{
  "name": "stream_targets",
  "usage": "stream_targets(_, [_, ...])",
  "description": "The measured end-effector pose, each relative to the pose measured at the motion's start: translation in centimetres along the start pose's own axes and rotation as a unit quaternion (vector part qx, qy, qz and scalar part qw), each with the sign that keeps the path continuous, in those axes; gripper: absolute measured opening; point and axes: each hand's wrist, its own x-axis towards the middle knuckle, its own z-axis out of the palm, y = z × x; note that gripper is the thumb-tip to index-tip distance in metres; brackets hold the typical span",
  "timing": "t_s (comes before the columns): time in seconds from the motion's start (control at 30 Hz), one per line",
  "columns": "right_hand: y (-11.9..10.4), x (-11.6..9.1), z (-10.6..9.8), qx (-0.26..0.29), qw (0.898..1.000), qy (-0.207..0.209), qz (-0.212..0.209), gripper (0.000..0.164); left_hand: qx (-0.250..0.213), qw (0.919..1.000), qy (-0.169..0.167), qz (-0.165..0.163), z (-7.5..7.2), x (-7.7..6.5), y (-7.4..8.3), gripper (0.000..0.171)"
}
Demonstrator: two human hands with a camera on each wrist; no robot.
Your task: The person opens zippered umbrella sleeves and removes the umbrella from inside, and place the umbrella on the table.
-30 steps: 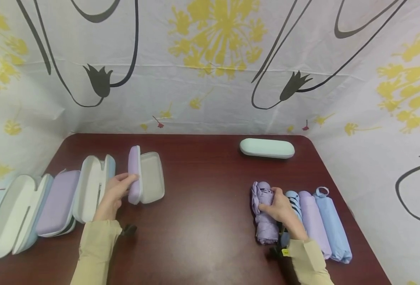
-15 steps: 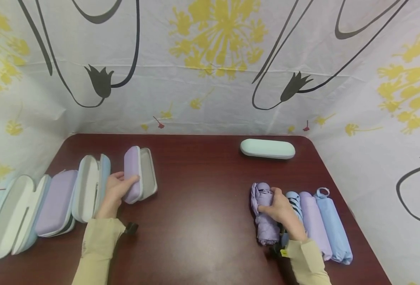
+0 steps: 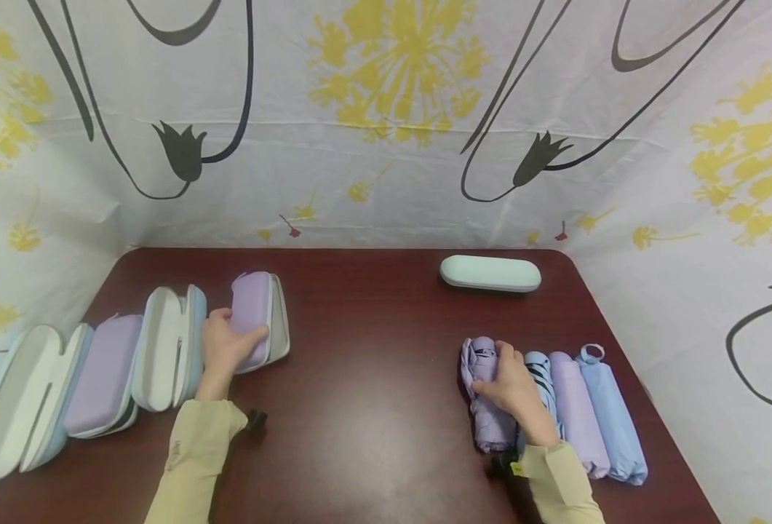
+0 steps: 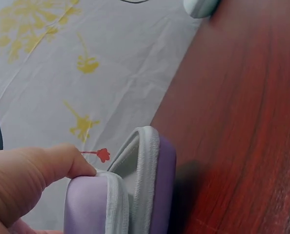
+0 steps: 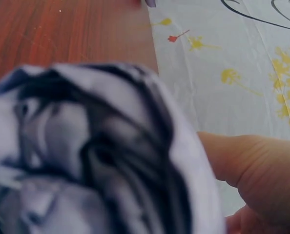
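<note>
My left hand (image 3: 225,349) holds the lid of a purple zip case (image 3: 251,302), thumb on its front and fingers behind the far side. Tilted over its grey-lined other half, the lid leaves a gap along the right side. In the left wrist view the thumb presses on the purple shell (image 4: 86,204), and the white zip edges stand apart. At the right, a rolled purple folding umbrella (image 3: 493,423) lies on the table, gripped by my right hand (image 3: 515,387) between thumb and fingers. Its gathered fabric end (image 5: 111,126) fills much of the right wrist view, blurred.
Left of the left hand stand an opened blue case (image 3: 163,349), a closed-over purple case (image 3: 105,375) and another opened blue case (image 3: 28,400). A mint case (image 3: 490,273) lies at the back right. Beside the right hand lie a striped blue umbrella (image 3: 543,375), a lilac one (image 3: 578,415) and a light-blue one (image 3: 613,415).
The purple case's lid has swung right and down over its other half, covering most of the grey lining. My left hand moved with it; the right hand has barely moved.
</note>
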Motion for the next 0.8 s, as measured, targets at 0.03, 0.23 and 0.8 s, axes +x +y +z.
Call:
stream_targets(0.03, [0.0, 0.0, 0.0, 0.001, 1.0, 0.0, -0.001, 0.084, 0.004, 1.0, 0.004, 0.002, 0.0, 0.0, 0.1, 0.072])
stream_targets(0.23, [0.3, -0.2, -0.1, 0.005, 1.0, 0.012, -0.023, 0.079, 0.013, 0.9998, 0.014, 0.012, 0.2, -0.4, 0.5, 0.071])
stream_targets(0.8, [0.6, 1.9, -6.2, 0.045, 0.995, 0.036, -0.083, 0.072, -0.107, 0.9731, 0.095, 0.18, 1.8, -1.6, 5.8, 0.043])
